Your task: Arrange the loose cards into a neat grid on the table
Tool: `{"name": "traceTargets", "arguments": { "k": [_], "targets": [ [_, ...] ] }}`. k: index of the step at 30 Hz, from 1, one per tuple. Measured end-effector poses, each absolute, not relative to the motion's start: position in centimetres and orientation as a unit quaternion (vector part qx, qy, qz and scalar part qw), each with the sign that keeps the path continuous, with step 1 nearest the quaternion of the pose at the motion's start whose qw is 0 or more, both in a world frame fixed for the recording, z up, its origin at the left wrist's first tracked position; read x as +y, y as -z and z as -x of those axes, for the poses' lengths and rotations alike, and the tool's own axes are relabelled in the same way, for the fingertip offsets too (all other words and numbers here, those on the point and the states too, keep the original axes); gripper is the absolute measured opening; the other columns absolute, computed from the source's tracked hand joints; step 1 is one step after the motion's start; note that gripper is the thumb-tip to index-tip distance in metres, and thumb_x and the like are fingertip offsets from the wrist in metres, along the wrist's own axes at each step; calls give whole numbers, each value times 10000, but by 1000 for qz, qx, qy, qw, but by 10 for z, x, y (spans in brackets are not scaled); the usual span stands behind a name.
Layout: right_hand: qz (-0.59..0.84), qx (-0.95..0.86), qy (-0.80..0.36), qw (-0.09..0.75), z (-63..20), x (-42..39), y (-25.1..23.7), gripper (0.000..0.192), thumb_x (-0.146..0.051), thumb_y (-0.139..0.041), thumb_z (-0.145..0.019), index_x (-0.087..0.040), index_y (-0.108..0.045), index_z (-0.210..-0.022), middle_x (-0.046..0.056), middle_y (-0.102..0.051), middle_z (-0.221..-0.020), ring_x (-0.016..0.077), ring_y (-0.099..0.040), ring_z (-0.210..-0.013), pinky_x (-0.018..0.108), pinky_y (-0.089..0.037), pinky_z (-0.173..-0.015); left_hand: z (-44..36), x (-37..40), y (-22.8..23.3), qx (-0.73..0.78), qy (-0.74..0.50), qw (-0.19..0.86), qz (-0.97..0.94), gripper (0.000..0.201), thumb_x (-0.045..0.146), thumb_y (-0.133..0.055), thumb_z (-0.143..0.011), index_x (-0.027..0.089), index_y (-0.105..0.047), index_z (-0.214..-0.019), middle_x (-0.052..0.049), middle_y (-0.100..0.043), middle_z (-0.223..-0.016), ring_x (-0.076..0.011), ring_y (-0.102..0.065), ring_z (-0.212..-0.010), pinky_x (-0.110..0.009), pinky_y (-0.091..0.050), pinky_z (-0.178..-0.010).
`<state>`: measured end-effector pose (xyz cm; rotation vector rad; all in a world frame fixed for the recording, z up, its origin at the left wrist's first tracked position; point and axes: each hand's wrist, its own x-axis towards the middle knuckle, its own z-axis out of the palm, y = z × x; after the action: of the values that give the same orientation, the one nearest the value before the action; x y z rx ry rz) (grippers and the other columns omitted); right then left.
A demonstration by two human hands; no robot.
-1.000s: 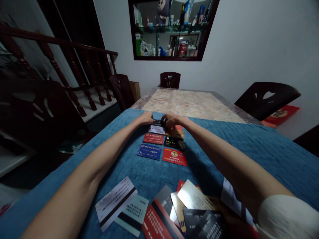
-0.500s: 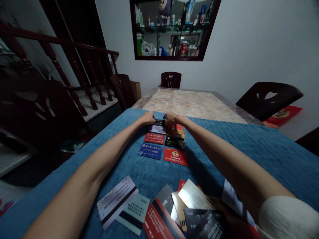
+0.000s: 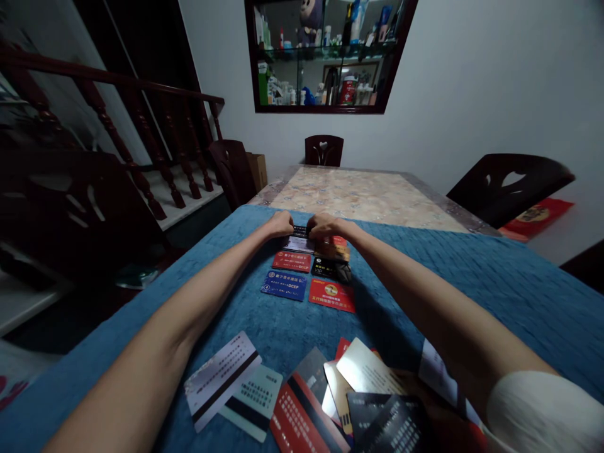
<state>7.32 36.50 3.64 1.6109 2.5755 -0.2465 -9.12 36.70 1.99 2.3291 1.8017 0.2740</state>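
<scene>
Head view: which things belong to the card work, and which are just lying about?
Part of the work:
left hand and right hand, at either end of a black card
laid-out cards, in two columns
loose cards nearest the person, probably

Just about:
cabinet
chairs
railing
carton

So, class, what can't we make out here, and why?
- Head view, far black card: ends hidden by left hand and right hand.
- Head view, whether either hand grips it: too small and dark.
- Head view, rightmost card: partly behind right forearm.
- Head view, striped red card: cut by bottom edge.
- Head view, blue card: smallest print too small.
</scene>
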Motion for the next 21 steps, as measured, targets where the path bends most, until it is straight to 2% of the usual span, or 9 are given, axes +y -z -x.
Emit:
{"name": "traceTargets", "arguments": {
  "k": [6, 12, 17, 21],
  "targets": [
    [-522, 848, 84, 27, -75, 365, -35, 396, -221, -640, -733, -202, -743, -1116, 50, -753, -931, 188, -671, -857, 205, -462, -680, 92, 367, -20, 607, -100, 89, -783, 359, 65, -548, -660, 91, -780, -933, -88, -754, -867, -235, -681, -924, -269, -524, -853],
    [-526, 847, 82, 5, -79, 367, -32, 519, -213, -649, -734, -226, -676, -1251, 49, -701, -1197, 190, -663, -982, 190, -480, -744, 94, 365, -19, 607, -109, 89, -782, 358, 61, -548, -675, 106, -778, -946, -79, -757, -878, -232, -679, -939, -278, -517, -876],
    [-536, 840, 78, 0, -92, 366, -31, 535, -231, -666, -736, -207, -663, -1271, 54, -707, -1187, 193, -675, -949, 193, -486, -743, 95, 363, -17, 610, -116, 85, -779, 347, 71, -574, -676, 114, -769, -960, -77, -750, -878, -223, -672, -951, -266, -508, -880],
    [-540, 839, 65, -9, -102, 362, -32, 512, -248, -649, -768, -192, -656, -1277, 72, -694, -1214, 211, -653, -1035, 210, -479, -790, 98, 358, -17, 609, -120, 75, -780, 381, 82, -581, -682, 116, -754, -1020, -76, -745, -904, -222, -670, -962, -265, -505, -897]
  ]
}}
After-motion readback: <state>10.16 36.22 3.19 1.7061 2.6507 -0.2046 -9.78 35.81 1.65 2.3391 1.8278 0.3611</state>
